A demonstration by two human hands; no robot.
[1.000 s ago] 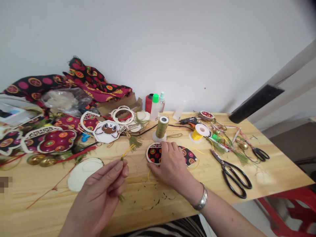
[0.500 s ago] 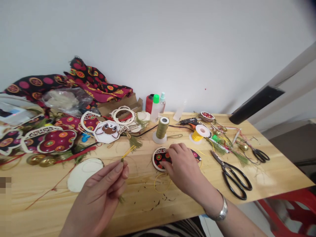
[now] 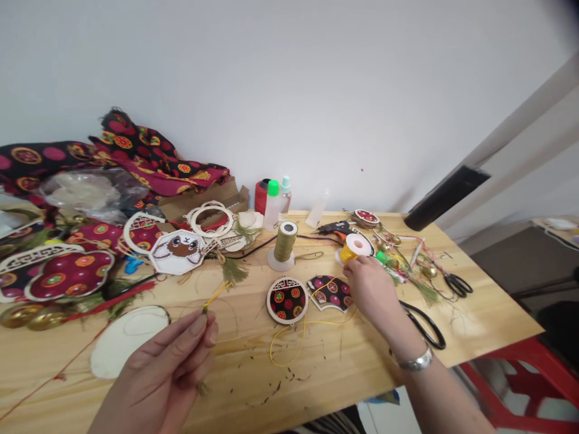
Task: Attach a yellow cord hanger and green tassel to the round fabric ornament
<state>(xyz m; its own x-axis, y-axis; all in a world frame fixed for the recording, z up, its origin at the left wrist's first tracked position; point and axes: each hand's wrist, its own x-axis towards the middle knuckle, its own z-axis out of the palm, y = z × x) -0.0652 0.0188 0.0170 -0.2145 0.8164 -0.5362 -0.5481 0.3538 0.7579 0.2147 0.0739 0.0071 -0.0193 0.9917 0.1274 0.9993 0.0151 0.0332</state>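
My left hand [image 3: 167, 367] pinches the top of a small green tassel, whose yellow cord loop [image 3: 219, 293] sticks up past the fingertips. My right hand [image 3: 373, 289] reaches to the spool of yellow cord [image 3: 357, 245], its fingers at the near edge; the fingertips are hidden, so their grip is unclear. Left of that hand lie a fan-shaped patterned piece [image 3: 330, 292] and a round patterned pendant [image 3: 287, 305]. A loop of yellow cord [image 3: 284, 365] trails in front of them. The olive thread spool [image 3: 284, 246] stands behind the pendant.
Black-handled scissors [image 3: 427, 328] lie partly under my right forearm. Behind are glue bottles [image 3: 272, 208] and a glue gun [image 3: 337, 228]. Patterned ornaments [image 3: 72, 274], a sheep-face octagon [image 3: 177, 251] and a white oval piece [image 3: 129, 340] lie left. Small scissors [image 3: 458, 285] are at right.
My right hand has moved off the round pendant, rightward to the yellow spool, uncovering the pendant and fan-shaped piece. My left hand still pinches the tassel. The view has shifted slightly right.
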